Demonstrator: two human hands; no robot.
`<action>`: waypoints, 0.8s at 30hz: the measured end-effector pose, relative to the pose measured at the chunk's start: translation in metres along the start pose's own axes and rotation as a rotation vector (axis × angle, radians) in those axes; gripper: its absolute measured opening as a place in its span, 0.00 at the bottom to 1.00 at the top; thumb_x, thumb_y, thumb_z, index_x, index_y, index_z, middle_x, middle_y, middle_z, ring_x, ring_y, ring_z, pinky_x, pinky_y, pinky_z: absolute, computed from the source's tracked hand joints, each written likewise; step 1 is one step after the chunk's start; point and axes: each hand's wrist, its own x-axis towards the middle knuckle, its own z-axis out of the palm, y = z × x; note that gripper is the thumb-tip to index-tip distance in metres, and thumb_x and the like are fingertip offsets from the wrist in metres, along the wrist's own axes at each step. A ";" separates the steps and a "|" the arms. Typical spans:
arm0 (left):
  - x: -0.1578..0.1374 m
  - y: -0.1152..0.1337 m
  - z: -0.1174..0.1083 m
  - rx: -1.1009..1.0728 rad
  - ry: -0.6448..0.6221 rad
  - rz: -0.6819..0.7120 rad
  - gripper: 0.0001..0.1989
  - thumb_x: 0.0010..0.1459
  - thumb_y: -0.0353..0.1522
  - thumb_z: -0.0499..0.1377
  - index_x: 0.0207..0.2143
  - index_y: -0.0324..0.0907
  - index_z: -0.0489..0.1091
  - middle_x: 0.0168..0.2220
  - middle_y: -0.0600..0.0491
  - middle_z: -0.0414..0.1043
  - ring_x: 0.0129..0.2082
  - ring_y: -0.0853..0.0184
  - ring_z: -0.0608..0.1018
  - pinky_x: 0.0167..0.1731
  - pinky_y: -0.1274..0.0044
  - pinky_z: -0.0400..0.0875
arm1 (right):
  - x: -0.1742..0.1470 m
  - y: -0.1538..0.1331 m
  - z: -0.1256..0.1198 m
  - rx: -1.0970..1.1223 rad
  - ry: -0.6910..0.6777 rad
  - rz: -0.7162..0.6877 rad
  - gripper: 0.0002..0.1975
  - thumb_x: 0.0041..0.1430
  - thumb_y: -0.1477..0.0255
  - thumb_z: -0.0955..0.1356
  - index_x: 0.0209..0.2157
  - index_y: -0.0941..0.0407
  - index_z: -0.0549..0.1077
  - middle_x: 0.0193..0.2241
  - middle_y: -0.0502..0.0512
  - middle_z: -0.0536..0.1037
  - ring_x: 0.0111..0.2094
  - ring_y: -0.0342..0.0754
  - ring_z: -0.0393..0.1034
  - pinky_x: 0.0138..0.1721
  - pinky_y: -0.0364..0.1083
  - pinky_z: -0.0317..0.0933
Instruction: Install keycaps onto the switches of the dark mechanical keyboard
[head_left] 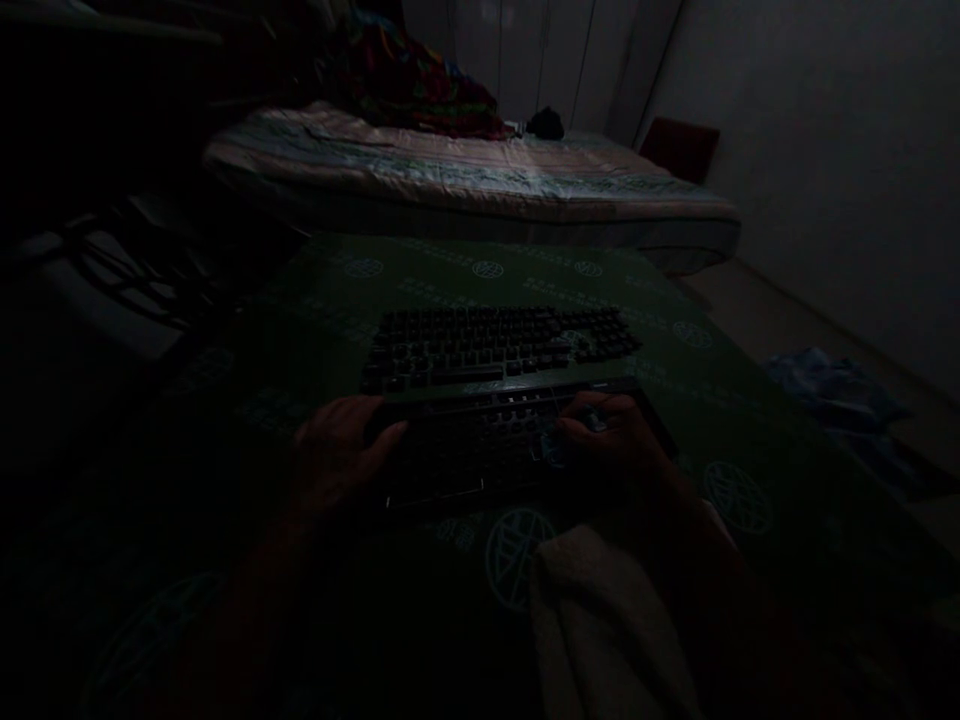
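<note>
The picture is very dark. A black keyboard base (465, 450), with most of its keycaps off, lies on the table in front of me. My left hand (341, 440) grips its left end, thumb along the top and fingers around the side. Over the right part of the base, my right hand (611, 425) is closed in a pinch. A small pale bluish thing shows between its fingers, and I cannot make out what it is. Just beyond the base, loose black keycaps (480, 335) lie in rows in a keyboard layout.
A green patterned cover (517, 275) spreads over the table. A light cloth (607, 620) lies near the front edge, close to my right forearm. Behind the table stands a bed (465, 180) with a dark red blanket (427, 90). Crumpled fabric (840, 390) lies at right.
</note>
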 end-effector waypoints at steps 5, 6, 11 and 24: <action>0.000 0.002 -0.002 0.003 -0.011 0.007 0.23 0.55 0.46 0.48 0.45 0.42 0.68 0.50 0.41 0.71 0.53 0.51 0.70 0.52 0.59 0.64 | 0.004 -0.001 0.004 -0.016 0.138 -0.027 0.08 0.47 0.66 0.69 0.23 0.56 0.75 0.24 0.53 0.78 0.27 0.46 0.70 0.31 0.44 0.63; 0.000 0.002 -0.002 0.004 -0.008 0.004 0.23 0.55 0.46 0.48 0.44 0.42 0.68 0.50 0.41 0.71 0.53 0.51 0.70 0.52 0.59 0.64 | 0.004 -0.003 0.006 -0.024 0.137 -0.038 0.08 0.47 0.66 0.69 0.22 0.56 0.75 0.24 0.53 0.78 0.27 0.46 0.70 0.31 0.44 0.63; 0.000 0.001 0.000 0.002 -0.013 -0.005 0.21 0.55 0.46 0.49 0.44 0.44 0.68 0.50 0.42 0.71 0.54 0.51 0.70 0.52 0.57 0.64 | 0.000 -0.006 0.005 -0.004 0.093 0.064 0.10 0.45 0.65 0.69 0.19 0.57 0.73 0.16 0.50 0.72 0.19 0.42 0.62 0.21 0.41 0.56; -0.002 0.004 -0.003 -0.002 -0.019 -0.012 0.21 0.55 0.46 0.49 0.45 0.45 0.68 0.50 0.45 0.71 0.54 0.54 0.69 0.53 0.60 0.64 | -0.001 -0.005 -0.001 -0.018 0.023 0.079 0.10 0.44 0.65 0.70 0.19 0.57 0.73 0.15 0.48 0.69 0.18 0.40 0.60 0.20 0.40 0.54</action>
